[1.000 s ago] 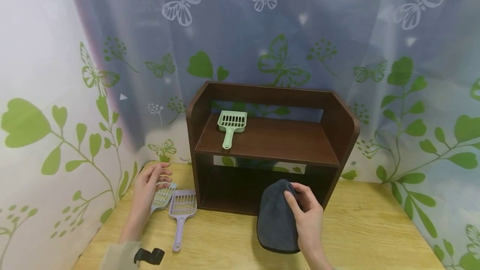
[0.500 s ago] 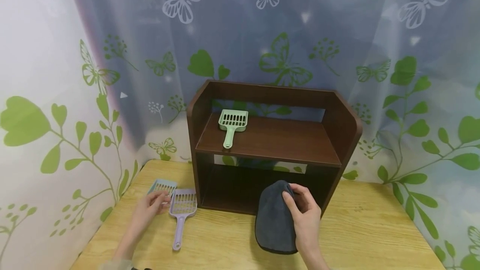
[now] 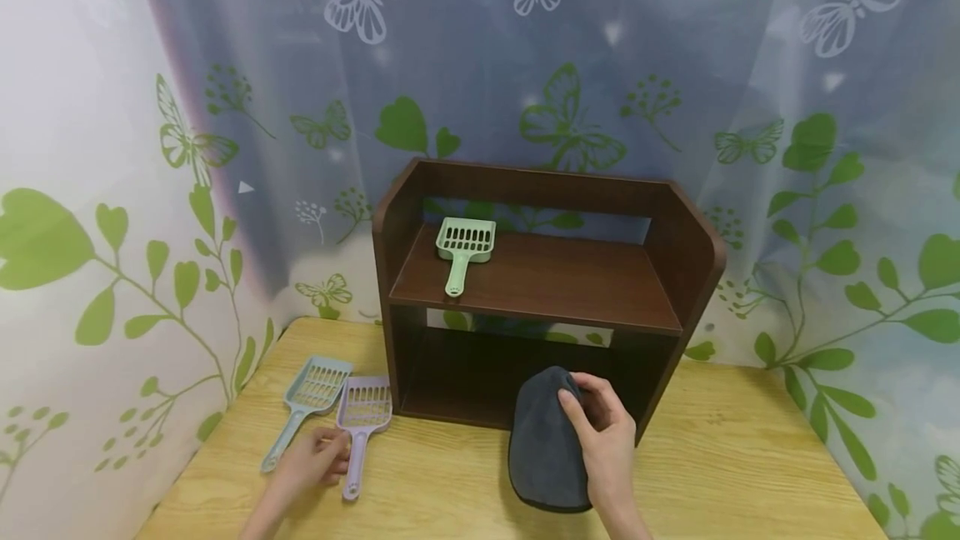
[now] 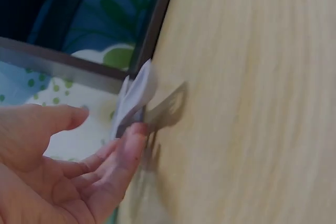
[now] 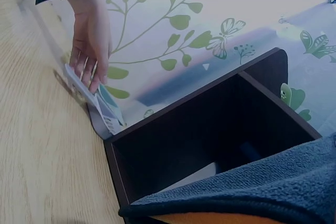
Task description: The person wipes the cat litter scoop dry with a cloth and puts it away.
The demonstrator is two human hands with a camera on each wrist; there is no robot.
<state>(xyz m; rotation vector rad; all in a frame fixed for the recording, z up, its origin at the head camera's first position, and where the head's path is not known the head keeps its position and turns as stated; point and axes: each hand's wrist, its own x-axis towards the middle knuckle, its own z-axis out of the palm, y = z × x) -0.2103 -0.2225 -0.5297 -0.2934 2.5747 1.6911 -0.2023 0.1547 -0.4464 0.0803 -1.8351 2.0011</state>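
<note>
My left hand point(image 3: 309, 463) reaches to the handle of a purple litter scoop point(image 3: 357, 452) lying on the table. Its fingertips are right at the handle, and in the left wrist view the thumb stands apart from the fingers. A light blue litter scoop point(image 3: 288, 432) lies just left of the purple one. My right hand point(image 3: 611, 444) pinches the upper right edge of a dark blue, fleecy oval cloth pad point(image 3: 547, 457) with black trim. The pad hangs in front of the shelf; some orange shows beneath its edge in the right wrist view.
A dark brown two-tier shelf point(image 3: 555, 273) stands at the back of the wooden table point(image 3: 727, 457). A green litter scoop point(image 3: 454, 273) lies on its upper board, at the left. A patterned curtain point(image 3: 480, 48) closes off the back and sides.
My left hand has moved down from above the light blue scoop to the purple scoop's handle, uncovering the blue one. My right hand still holds the pad, almost in place.
</note>
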